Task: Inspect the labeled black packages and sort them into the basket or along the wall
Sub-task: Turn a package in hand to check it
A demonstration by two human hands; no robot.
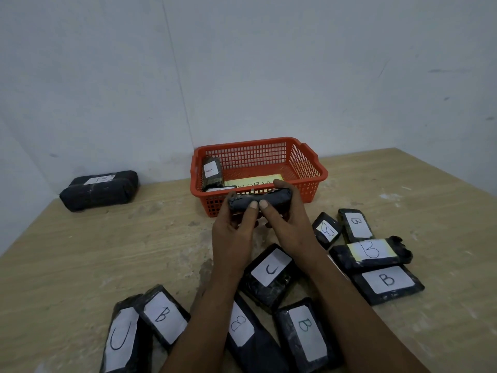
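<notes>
Both hands hold one black package (271,200) up in front of the red basket (312,168), its label hidden from view. My left hand (233,232) grips its left end and my right hand (289,227) its right end, thumbs on the near face. Inside the basket lie a package marked A (212,172), another package at its front left, and a yellow sheet with writing (254,182). Several labelled packages lie on the table near me, among them one marked C (270,275) under my forearms and one marked B (387,284).
Two black packages (99,189), the top one labelled B, sit stacked against the wall at the far left. The wooden table (94,251) meets the white walls at a corner behind the basket. More B and C packages lie at the bottom left and right.
</notes>
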